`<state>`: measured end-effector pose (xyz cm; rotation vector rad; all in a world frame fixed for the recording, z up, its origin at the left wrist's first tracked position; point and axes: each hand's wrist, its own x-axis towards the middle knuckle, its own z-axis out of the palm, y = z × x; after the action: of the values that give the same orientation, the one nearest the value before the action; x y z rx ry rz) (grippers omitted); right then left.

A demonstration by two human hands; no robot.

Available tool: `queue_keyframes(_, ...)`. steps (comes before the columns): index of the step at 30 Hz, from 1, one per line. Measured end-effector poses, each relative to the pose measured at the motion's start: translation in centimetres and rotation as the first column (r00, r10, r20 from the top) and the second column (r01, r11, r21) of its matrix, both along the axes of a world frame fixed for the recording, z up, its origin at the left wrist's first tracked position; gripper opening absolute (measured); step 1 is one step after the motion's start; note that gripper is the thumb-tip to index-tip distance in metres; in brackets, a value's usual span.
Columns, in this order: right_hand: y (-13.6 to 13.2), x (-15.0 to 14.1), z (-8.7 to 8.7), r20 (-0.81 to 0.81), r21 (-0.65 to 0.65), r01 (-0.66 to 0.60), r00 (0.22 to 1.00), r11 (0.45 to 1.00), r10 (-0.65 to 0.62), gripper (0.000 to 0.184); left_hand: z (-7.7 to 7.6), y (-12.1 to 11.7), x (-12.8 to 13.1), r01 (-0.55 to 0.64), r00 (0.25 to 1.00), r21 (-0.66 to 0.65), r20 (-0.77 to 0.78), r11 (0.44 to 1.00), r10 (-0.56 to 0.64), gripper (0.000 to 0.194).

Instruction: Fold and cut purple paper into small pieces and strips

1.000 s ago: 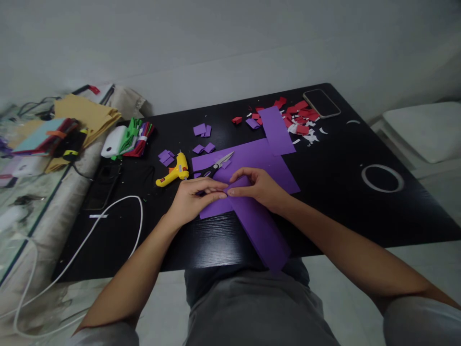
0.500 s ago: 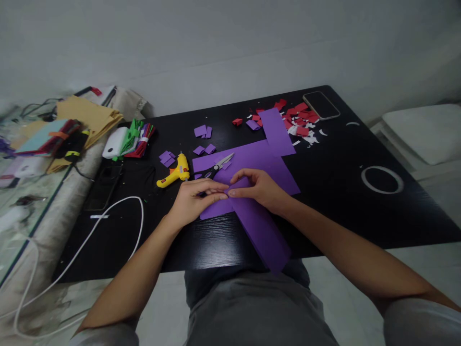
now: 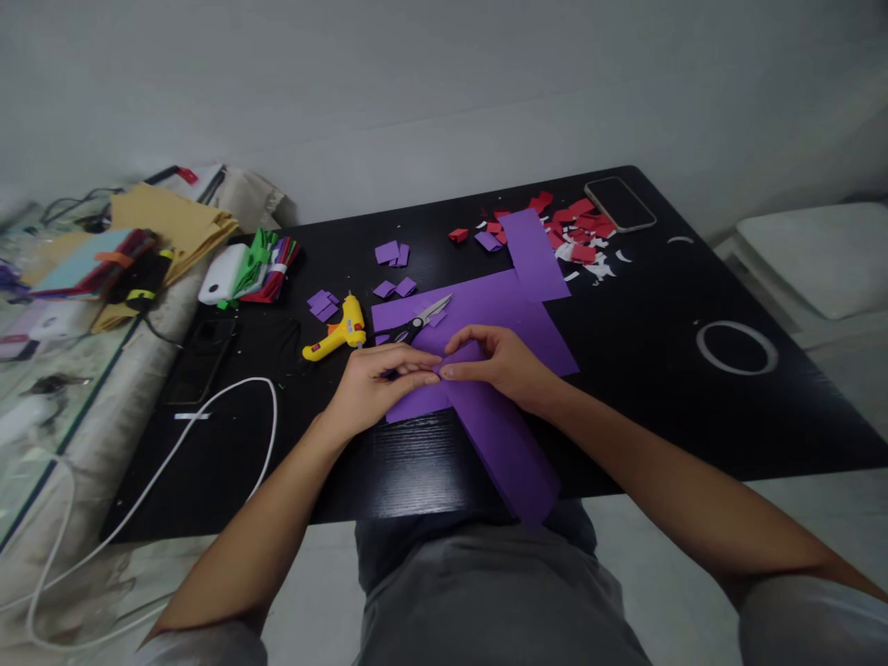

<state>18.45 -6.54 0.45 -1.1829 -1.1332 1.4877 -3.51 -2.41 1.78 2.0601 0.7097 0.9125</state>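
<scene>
A long folded strip of purple paper (image 3: 503,435) slants toward me, its near end reaching past the table's front edge. My right hand (image 3: 503,365) pinches its far end between thumb and fingers. My left hand (image 3: 378,384) is closed too, thumb against fingers, at the same end of the strip; their tips meet there. Under both hands lies a larger purple sheet (image 3: 548,333). Scissors (image 3: 420,321) rest on that sheet just beyond my left hand, partly hidden by it. A yellow glue gun (image 3: 339,330) lies to the left of the scissors.
Folded purple pieces (image 3: 393,252) lie toward the back. Another purple strip (image 3: 534,254) overlaps the sheet near red and white scraps (image 3: 583,231). A phone (image 3: 620,203) is at the back right, a tape ring (image 3: 736,348) at right. A white cable (image 3: 274,425) loops at left.
</scene>
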Motion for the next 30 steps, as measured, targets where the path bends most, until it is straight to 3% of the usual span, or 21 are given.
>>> queue_keyframes(5,0.0,0.1,0.3,0.012,-0.004,0.032,0.999,0.999,-0.032,0.036,0.0,0.2,-0.4,0.017,1.000,-0.142,0.006,0.990,-0.017,0.032)
queue_keyframes(9,0.0,0.0,0.4,0.041,-0.029,0.053,0.998,0.998,-0.051,0.039,0.2,0.0,-0.5,-0.050,0.997,-0.203,-0.069,0.978,0.037,0.022)
queue_keyframes(17,-0.2,-0.5,0.1,0.084,0.003,0.051,0.995,0.999,-0.051,0.034,-0.4,-0.9,0.7,-0.002,0.991,-0.367,-0.128,0.930,-0.048,0.029)
queue_keyframes(19,-0.1,-0.4,0.2,0.073,-0.037,0.054,0.996,0.998,-0.051,0.038,-0.4,-0.8,0.7,0.000,0.993,-0.380,-0.109,0.925,-0.045,0.028)
queue_keyframes(25,0.4,0.2,0.5,-0.228,-0.234,0.008,0.972,0.972,-0.063,0.032,0.0,-0.3,0.3,-0.045,0.997,-0.359,-0.077,0.932,0.019,0.029)
queue_keyframes(30,0.8,0.5,0.7,-0.162,-0.188,0.048,0.984,0.981,-0.079,0.037,-0.1,-0.1,0.0,-0.062,0.997,-0.361,-0.074,0.931,0.037,0.030)
